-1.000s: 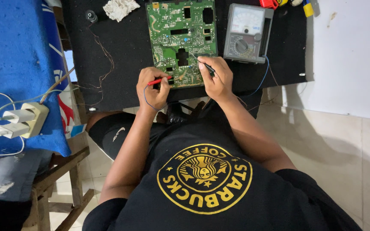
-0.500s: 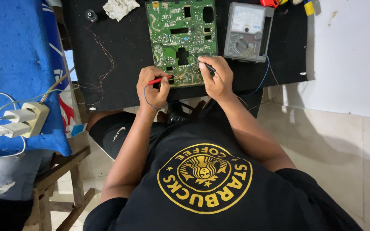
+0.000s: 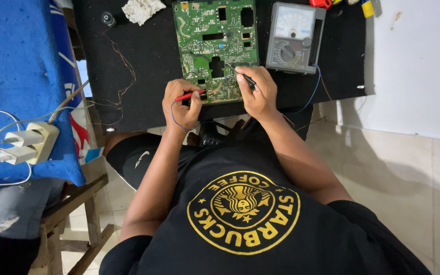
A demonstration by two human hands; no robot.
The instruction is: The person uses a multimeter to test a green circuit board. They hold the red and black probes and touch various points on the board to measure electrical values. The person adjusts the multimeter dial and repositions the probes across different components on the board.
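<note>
Your left hand [image 3: 181, 104] pinched the red probe [image 3: 190, 94] and your right hand [image 3: 258, 93] the black probe [image 3: 245, 78], both at the green circuit board's [image 3: 215, 46] near edge; steady tips mattered.

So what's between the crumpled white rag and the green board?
Only bare black mat lies between the rag and the circuit board, seen in the head view.

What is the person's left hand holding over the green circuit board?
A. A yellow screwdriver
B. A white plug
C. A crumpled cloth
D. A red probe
D. The left hand pinches a thin red probe whose tip points at the lower edge of the green circuit board, while the right hand holds a black probe and the meter sits beside the board.
</note>
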